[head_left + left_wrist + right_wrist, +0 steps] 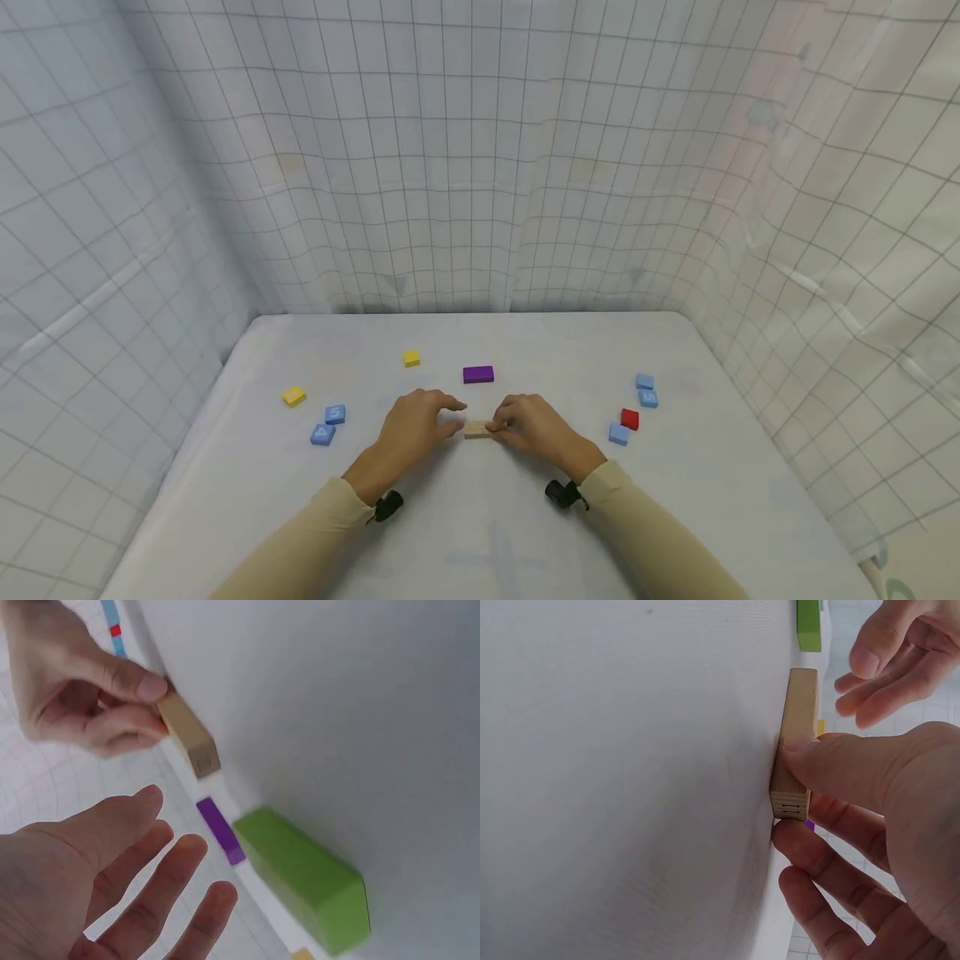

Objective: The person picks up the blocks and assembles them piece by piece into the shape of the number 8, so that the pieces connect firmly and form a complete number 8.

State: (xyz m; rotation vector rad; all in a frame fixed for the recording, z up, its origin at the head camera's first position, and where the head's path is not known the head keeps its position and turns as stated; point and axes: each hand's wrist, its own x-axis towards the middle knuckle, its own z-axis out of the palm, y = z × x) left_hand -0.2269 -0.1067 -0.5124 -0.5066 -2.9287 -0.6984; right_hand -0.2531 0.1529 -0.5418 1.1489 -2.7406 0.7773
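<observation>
A plain wooden block (476, 430) lies on the white table in front of me. My right hand (538, 429) pinches it near its right end, thumb on the near side, as the right wrist view shows. Small dark marks show on the end face of the block (790, 806). My left hand (415, 427) hovers by the other end, fingers apart and holding nothing. Close to the left hand stands a green block (307, 881), which that hand hides in the head view. Beyond both hands lies a purple block (478, 375).
On the left are two yellow blocks, one nearer (294, 396) and one farther (412, 358), plus blue tiles numbered 5 (335, 414) and 4 (322, 434). Several blue pieces (618, 433) and a red block (630, 419) sit right. Gridded curtains (480, 167) enclose the table.
</observation>
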